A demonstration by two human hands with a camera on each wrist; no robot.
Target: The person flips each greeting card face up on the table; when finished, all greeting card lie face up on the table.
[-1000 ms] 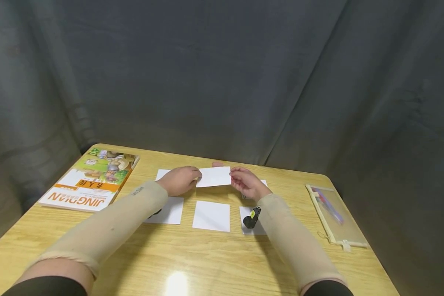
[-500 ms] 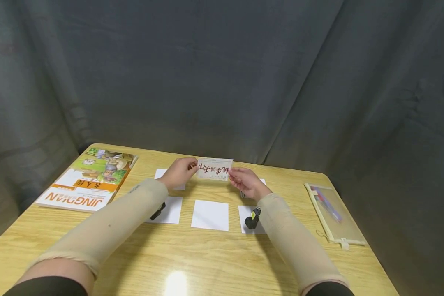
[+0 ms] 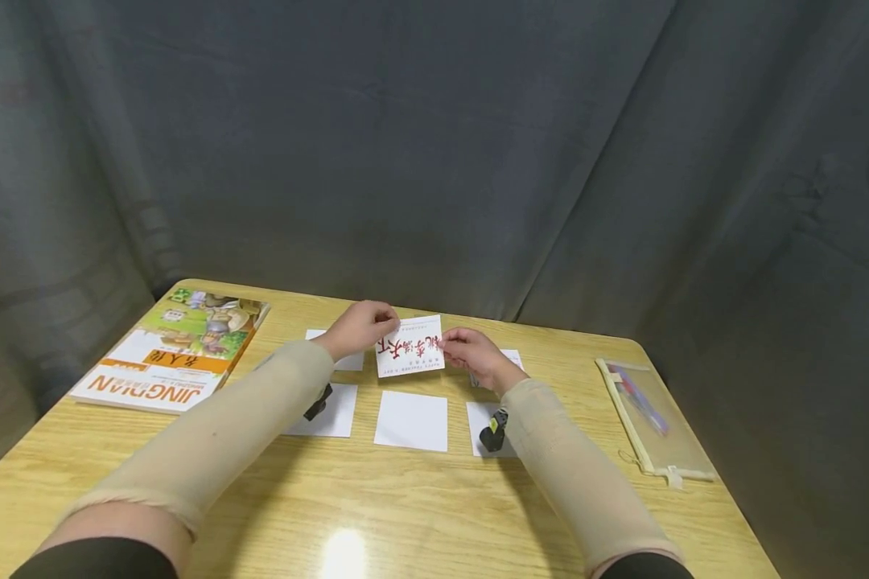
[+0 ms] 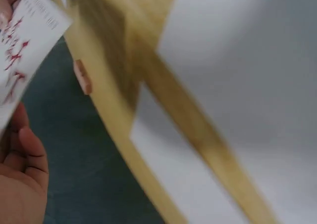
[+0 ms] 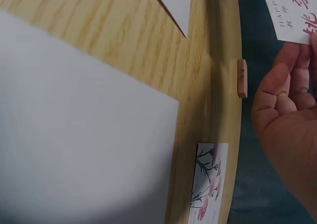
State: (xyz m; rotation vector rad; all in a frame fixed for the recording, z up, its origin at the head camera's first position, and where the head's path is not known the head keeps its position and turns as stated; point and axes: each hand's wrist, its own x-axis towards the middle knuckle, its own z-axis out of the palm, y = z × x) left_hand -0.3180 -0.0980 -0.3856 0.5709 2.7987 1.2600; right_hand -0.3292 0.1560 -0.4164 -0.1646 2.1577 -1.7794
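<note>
A white card (image 3: 409,347) printed with red characters is held up above the far middle of the table, its lettering upside down in the head view. My left hand (image 3: 362,328) pinches its left edge. The right hand (image 3: 476,356) pinches the opposite edge with thumb and fingers. In the left wrist view, the card (image 4: 29,40) spans between both hands. The right wrist view shows one corner of the card (image 5: 287,16) above my right hand (image 5: 285,105). Below it on the table lies a flower-printed card (image 5: 208,184), mostly hidden by the right hand in the head view.
White sheets lie in front: left (image 3: 339,416), middle (image 3: 411,421) and right (image 3: 478,434). Another pale sheet (image 3: 351,362) sits behind the left hand. A book (image 3: 181,346) occupies the left side, a mesh zip pouch (image 3: 677,434) with pens the right. A small wooden block (image 5: 242,79) stands at the far edge.
The card was seen plain white at first; it has been turned so its red printing faces the head camera. Since then it has tilted and come slightly lower and left.
</note>
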